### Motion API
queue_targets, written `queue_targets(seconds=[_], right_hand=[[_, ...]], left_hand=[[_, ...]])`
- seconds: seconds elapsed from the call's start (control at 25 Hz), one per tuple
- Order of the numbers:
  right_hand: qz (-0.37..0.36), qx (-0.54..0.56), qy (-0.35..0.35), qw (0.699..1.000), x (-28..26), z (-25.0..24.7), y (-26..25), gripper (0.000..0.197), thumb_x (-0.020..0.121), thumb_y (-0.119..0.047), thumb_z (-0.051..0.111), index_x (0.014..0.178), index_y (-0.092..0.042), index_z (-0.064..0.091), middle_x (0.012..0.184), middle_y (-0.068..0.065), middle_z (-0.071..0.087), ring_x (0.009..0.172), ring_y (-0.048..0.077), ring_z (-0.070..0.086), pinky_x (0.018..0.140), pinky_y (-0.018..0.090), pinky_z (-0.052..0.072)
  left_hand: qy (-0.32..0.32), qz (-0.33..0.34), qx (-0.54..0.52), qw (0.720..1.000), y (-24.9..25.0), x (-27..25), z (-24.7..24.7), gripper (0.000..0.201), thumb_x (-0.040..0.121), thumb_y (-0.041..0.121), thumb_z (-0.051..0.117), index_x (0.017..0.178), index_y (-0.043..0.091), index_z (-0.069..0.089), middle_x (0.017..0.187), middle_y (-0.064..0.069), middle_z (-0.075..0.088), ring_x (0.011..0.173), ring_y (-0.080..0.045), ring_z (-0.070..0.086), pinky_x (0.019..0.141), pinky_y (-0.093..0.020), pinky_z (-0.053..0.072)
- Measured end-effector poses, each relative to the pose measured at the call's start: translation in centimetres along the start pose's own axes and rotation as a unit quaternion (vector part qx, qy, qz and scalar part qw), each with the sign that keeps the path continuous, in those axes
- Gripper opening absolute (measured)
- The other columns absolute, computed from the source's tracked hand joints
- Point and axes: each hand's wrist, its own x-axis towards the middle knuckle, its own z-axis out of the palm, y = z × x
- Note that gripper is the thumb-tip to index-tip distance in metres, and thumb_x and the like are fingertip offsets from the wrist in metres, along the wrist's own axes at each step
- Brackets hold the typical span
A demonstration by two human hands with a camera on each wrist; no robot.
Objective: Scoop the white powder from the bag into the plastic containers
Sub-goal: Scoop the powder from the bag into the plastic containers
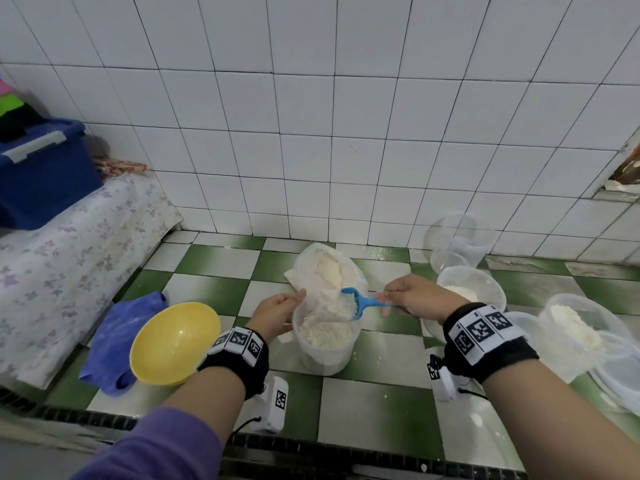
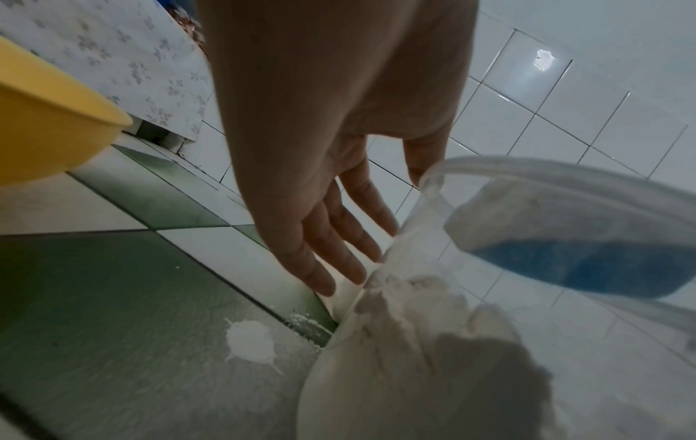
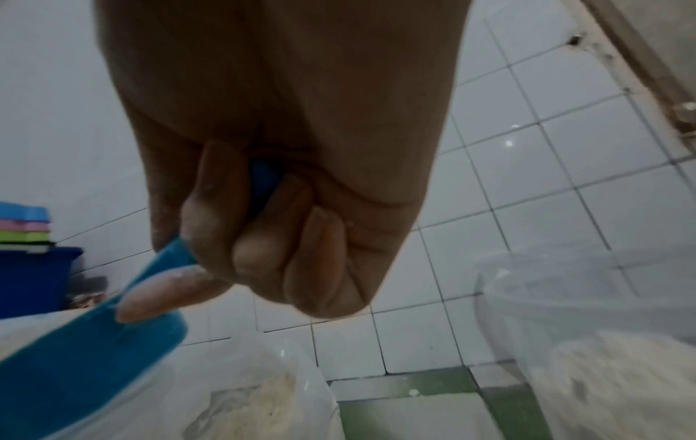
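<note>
both forearms reach out over the green-and-white checked worktop (image 1: 363, 403). the bag (image 1: 311, 271) of white powder (image 1: 329, 268) slumps at the wall, just behind the clear container (image 1: 325, 341). left hand (image 1: 277, 311) lies flat, fingers (image 2: 327, 238) straight against the container's side, thumb at the rim. right hand (image 1: 414, 296) is clenched round the blue scoop (image 1: 360, 303), tipped over the container's mouth. only the right wrist view shows the curled fingers (image 3: 263, 226) hiding the handle.

No readable words, brands or numbers appear anywhere; the only markings are black-and-white square code patterns on the wristbands (image 1: 479, 332) and wrist cameras (image 1: 280, 400).
</note>
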Motion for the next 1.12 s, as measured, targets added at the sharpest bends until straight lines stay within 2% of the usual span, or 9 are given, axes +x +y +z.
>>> queue_targets(seconds=[0.08,0.16,0.28,0.4,0.56,0.88,1.12], right_hand=[[-0.032,-0.099,0.025,0.994,-0.1,0.4,-0.8,0.033,0.095,-0.034,0.054,0.069,-0.018,0.066,0.048,-0.009,0.041,0.046,0.007,0.036,0.050,0.020,0.028],[-0.062,-0.174,0.052,0.981,-0.1,0.8,-1.3,0.030,0.094,-0.035,0.053,0.074,-0.017,0.065,0.058,-0.007,0.045,0.055,0.009,0.041,0.054,0.023,0.031],[-0.100,-0.260,0.078,0.957,-0.1,1.3,-1.6,0.030,0.094,-0.039,0.052,0.085,-0.013,0.064,0.066,-0.002,0.052,0.066,0.017,0.049,0.056,0.027,0.034],[-0.131,-0.314,0.102,0.935,-0.1,1.6,-1.9,0.027,0.093,-0.039,0.052,0.094,-0.015,0.066,0.075,-0.002,0.053,0.078,0.020,0.052,0.064,0.029,0.037],[-0.145,-0.322,0.125,0.927,-0.4,1.6,-2.0,0.020,0.090,-0.036,0.056,0.102,-0.022,0.063,0.086,-0.004,0.050,0.091,0.019,0.050,0.079,0.030,0.041],[-0.154,-0.275,0.155,0.936,-1.1,1.8,-2.8,0.017,0.090,-0.035,0.056,0.091,-0.018,0.060,0.083,-0.002,0.054,0.083,0.018,0.049,0.070,0.029,0.037],[-0.141,-0.330,0.091,0.929,-1.2,2.5,-3.4,0.013,0.088,-0.031,0.057,0.090,-0.018,0.061,0.084,-0.001,0.052,0.085,0.018,0.049,0.075,0.033,0.043]], left_hand=[[0.001,0.007,0.005,1.000,-0.1,0.2,-0.1,0.043,0.089,0.038,0.065,0.109,0.000,0.065,0.100,-0.010,0.072,0.086,-0.022,0.067,0.072,-0.029,0.054],[0.003,0.010,0.011,1.000,-0.2,0.4,-0.2,0.044,0.088,0.039,0.066,0.109,0.001,0.065,0.102,-0.011,0.071,0.088,-0.023,0.067,0.077,-0.031,0.055],[0.007,0.006,0.025,1.000,-0.6,0.9,-0.4,0.046,0.083,0.045,0.069,0.106,0.006,0.066,0.106,-0.011,0.072,0.099,-0.027,0.067,0.092,-0.040,0.054],[0.012,0.008,0.036,0.999,-0.9,1.3,-0.7,0.050,0.079,0.049,0.072,0.106,0.007,0.066,0.106,-0.011,0.072,0.102,-0.028,0.067,0.096,-0.045,0.053],[0.013,0.010,0.041,0.999,-1.0,1.4,-0.6,0.048,0.080,0.049,0.071,0.105,0.008,0.066,0.106,-0.009,0.072,0.101,-0.026,0.068,0.095,-0.043,0.053],[0.010,0.007,0.037,0.999,-1.4,1.8,-0.8,0.054,0.075,0.053,0.073,0.105,0.008,0.067,0.105,-0.010,0.073,0.101,-0.028,0.068,0.095,-0.045,0.053],[0.008,0.013,0.042,0.999,-1.4,1.9,-0.9,0.051,0.077,0.051,0.073,0.103,0.007,0.068,0.101,-0.009,0.074,0.101,-0.028,0.069,0.095,-0.045,0.053]])
